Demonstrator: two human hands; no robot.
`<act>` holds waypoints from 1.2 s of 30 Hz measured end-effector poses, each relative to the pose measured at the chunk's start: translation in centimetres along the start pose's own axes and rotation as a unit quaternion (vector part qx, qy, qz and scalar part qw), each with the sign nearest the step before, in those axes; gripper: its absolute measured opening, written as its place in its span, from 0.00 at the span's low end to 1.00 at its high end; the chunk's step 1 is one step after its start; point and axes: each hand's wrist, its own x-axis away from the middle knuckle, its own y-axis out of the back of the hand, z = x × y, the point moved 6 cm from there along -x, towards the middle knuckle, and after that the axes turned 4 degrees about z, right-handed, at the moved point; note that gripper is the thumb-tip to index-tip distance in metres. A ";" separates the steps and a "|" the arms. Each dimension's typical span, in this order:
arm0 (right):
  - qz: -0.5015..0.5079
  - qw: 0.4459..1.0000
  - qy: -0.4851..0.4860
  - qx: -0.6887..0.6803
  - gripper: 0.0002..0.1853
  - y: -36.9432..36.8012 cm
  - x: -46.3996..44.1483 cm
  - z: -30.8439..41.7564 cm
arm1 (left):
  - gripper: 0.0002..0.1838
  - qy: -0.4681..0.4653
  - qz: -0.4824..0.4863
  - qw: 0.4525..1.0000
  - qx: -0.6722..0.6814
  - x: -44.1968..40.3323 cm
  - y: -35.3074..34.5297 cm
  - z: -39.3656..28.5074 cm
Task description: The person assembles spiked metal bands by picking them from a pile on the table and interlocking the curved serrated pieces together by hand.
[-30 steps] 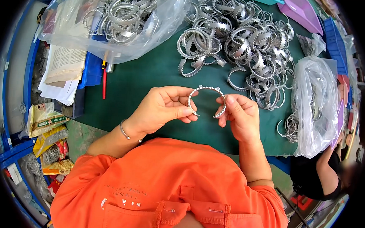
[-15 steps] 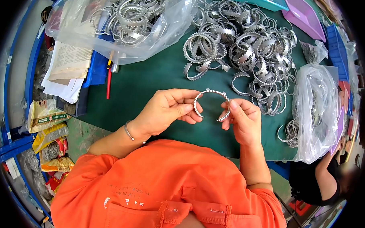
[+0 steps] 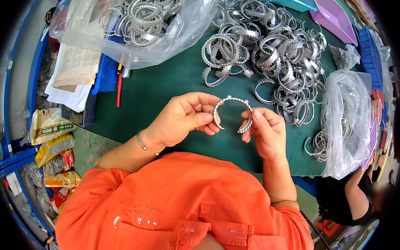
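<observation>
A C-shaped toothed metal ring [image 3: 233, 98] is held up in front of my chest, its gap facing down toward me. My left hand [image 3: 182, 118] has thumb and fingers closed at the ring's left side. On the right side, my right hand [image 3: 268, 131] pinches the ring near its other end. Just beyond my hands, a large heap of similar toothed metal rings [image 3: 269, 57] lies on the green table [image 3: 166, 86]. One loose ring [image 3: 263, 92] rests at the heap's near edge.
A clear plastic bag [image 3: 167, 51] with more rings stands at the back left, another plastic bag [image 3: 346, 117] at the right. Papers [image 3: 76, 72] and a red pen [image 3: 119, 91] lie left. Purple [image 3: 333, 19] and teal trays [image 3: 292, 2] stand behind. Another person's arm [image 3: 357, 194] shows at right.
The ring has shifted very slightly to the right, and my left hand's fingertips have moved slightly left along its side. My right hand stays nearly still.
</observation>
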 end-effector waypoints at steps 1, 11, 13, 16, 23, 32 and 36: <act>0.018 1.000 -0.007 -0.001 0.12 0.0 0.0 0.0 | 0.14 0.000 0.004 1.000 0.017 0.0 0.0 0.0; -0.019 0.902 0.257 0.347 0.10 -2.9 0.4 2.9 | 0.15 -0.072 0.001 0.995 -0.066 0.2 -1.0 -0.5; -0.035 0.851 0.309 0.424 0.09 -3.2 0.4 3.4 | 0.15 -0.122 -0.001 0.984 -0.131 0.4 -1.6 -0.9; 0.011 0.914 0.244 0.325 0.07 -3.5 0.1 2.4 | 0.16 -0.150 -0.018 0.962 -0.228 0.5 -1.6 -0.9; 0.075 0.991 0.034 -0.108 0.10 -2.3 -0.7 -0.9 | 0.14 -0.206 -0.073 0.919 -0.328 0.3 -1.5 -2.4; 0.175 0.926 -0.054 -0.329 0.12 -2.6 -0.6 -1.6 | 0.14 -0.018 -0.040 0.993 -0.106 -0.1 -0.1 -0.6; 0.173 0.924 -0.064 -0.335 0.11 -2.4 -0.5 -1.9 | 0.13 -0.019 -0.045 0.996 -0.077 0.0 0.0 -0.6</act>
